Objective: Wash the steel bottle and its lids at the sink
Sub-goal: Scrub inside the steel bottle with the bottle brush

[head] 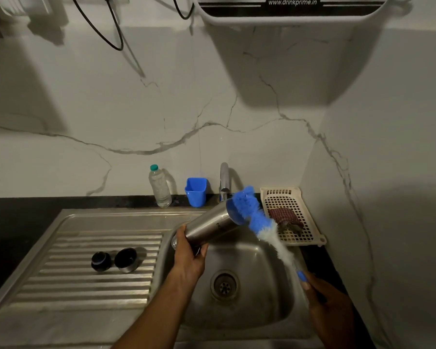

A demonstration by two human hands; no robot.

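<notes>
One hand (190, 250) grips steel bottle (209, 226) base.

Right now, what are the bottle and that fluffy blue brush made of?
The bottle looks like brushed steel: grey, with soft shiny streaks. The brush seems to have soft plastic or fibre bristles, fuzzy blue and white; its exact material is unclear.

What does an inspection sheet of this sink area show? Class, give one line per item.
Surface: steel sink, ribbed drainboard.
Job's things: steel bottle tilted over basin, brush at its mouth; left lid and right lid on drainboard.
Clutter: plastic bottle, blue cup, basket holding cloth.
Hands: left hand grips steel bottle; right hand holds brush handle.
Cables: black cables hang on wall.
Surroundings: marble wall, tap, purifier above.
</notes>
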